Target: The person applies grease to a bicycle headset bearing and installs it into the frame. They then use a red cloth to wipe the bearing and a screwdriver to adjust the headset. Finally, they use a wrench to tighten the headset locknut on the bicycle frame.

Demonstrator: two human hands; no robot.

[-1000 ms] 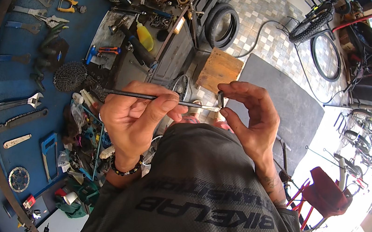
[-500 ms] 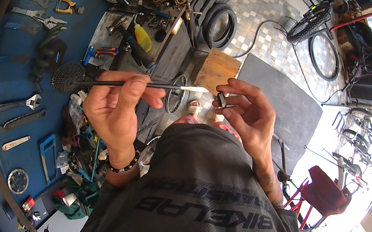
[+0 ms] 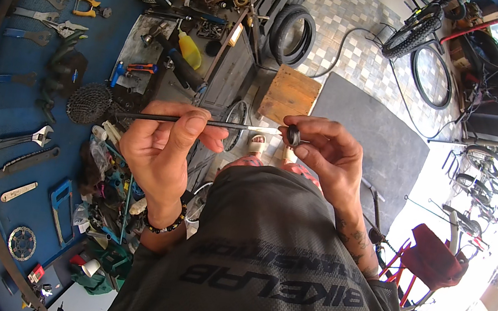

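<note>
My left hand [image 3: 166, 138] pinches a thin brush [image 3: 228, 125] by its dark handle, between thumb and fingers. The brush lies almost level, its whitish tip pointing right. Between the thumb and fingertips of my right hand [image 3: 332, 151] sits a small dark ring-shaped part [image 3: 293, 135], perhaps a bearing, turned partly edge-on. The brush tip is right at the ring's left side; whether it touches, I cannot tell. Both hands are held up in front of my chest, above my feet.
A blue tool board [image 3: 22, 107] with wrenches and pliers runs along the left. Beside it stands a cluttered bench with a yellow bottle [image 3: 189, 51]. Ahead are a wooden box [image 3: 290, 93], tyres [image 3: 292, 34] and a dark mat [image 3: 370, 118]. Bicycles and a red chair [image 3: 433, 258] fill the right.
The brush has shifted slightly right and down, bringing its tip up to the ring. My right hand has moved slightly left, and the ring now shows more of its round face.
</note>
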